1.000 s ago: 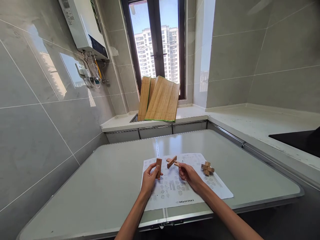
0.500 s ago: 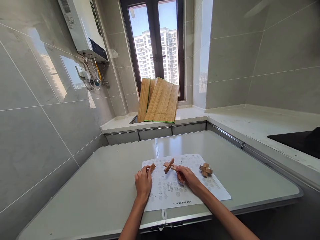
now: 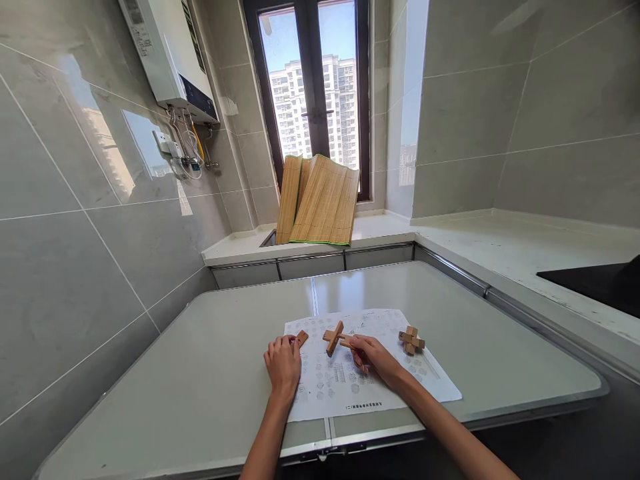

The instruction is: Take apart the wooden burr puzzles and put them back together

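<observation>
Crossed wooden pieces [image 3: 335, 339]: projecting past pinching fingers of right hand [image 3: 374, 359]. Wooden block [image 3: 302, 339]: protruding past left hand [image 3: 283, 365], finger closure unclear. Printed sheet [image 3: 325, 407]: lying beneath.

Single head-worn view, wide, facing forward and down

The camera looks from above and behind the left hand [image 3: 283, 365] and right hand [image 3: 375, 358], so the forearms [image 3: 265, 433] run in from the bottom edge. It stands far enough off that the hands show small, low and near the middle, over the folding table [image 3: 225, 373]. The wide view reaches the wall-mounted water heater [image 3: 173, 60] well beyond and left of the hands, the window [image 3: 314, 80] straight beyond them, and the white countertop [image 3: 500, 233] stretching to their right.
</observation>
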The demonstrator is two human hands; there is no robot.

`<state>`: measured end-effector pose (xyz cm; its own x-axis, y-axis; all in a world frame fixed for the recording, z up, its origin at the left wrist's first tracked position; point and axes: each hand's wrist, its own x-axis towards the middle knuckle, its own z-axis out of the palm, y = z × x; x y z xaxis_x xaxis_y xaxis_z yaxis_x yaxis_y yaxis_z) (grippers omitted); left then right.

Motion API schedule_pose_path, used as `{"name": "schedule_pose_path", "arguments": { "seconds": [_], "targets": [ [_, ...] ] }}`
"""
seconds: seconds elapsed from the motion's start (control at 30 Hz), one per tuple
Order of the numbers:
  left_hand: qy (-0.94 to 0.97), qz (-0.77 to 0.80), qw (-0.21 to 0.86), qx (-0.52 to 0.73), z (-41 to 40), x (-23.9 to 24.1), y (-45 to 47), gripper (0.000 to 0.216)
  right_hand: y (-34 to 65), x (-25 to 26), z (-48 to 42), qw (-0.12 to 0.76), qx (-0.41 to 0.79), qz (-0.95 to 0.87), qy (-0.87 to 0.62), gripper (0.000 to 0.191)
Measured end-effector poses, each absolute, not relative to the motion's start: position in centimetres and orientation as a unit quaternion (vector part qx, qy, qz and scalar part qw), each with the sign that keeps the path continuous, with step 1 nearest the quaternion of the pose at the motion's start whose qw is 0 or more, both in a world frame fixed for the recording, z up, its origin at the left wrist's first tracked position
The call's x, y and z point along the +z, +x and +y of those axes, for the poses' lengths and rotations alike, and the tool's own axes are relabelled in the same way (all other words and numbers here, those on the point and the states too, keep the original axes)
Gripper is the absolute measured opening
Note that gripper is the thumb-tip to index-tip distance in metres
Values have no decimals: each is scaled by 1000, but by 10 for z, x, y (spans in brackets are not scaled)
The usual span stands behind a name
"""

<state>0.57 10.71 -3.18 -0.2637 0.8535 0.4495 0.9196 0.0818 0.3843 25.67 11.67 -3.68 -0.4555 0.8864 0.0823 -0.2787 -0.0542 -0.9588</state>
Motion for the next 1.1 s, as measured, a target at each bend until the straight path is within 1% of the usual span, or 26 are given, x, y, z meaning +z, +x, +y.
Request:
{"name": "schedule_pose_path", "arguments": {
  "seconds": [0.2,0.33,0.5,0.7,0.77,0.87,0.93,1.0,1.1],
  "targets": [
    [-598,-729,38,-331,106,-32,7,30,254,-38,116,395,673,-557,-284,46],
    [-627,-684,3,-374,103,-25,12,27,252,-37,116,375,671,-571,-290,46],
    [-680,-596,-105,-413,98,-16,24,28,252,-39,118,382,663,-565,-308,46],
    [-716,-510,-239,-412,89,-5,37,32,257,-45,123,391,665,-543,-331,40],
    [-731,-476,-278,-402,86,-2,39,43,259,-45,124,392,671,-533,-334,39],
    [-744,-438,-326,-385,83,-2,41,72,260,-44,123,395,679,-522,-332,38],
    [-746,-424,-348,-378,83,-3,42,87,259,-43,123,396,684,-520,-325,39],
    [-745,-415,-361,-376,83,-4,42,95,259,-42,122,392,689,-521,-316,39],
    [-742,-408,-373,-380,84,-5,42,96,258,-42,120,388,695,-524,-303,39]
  ]
}}
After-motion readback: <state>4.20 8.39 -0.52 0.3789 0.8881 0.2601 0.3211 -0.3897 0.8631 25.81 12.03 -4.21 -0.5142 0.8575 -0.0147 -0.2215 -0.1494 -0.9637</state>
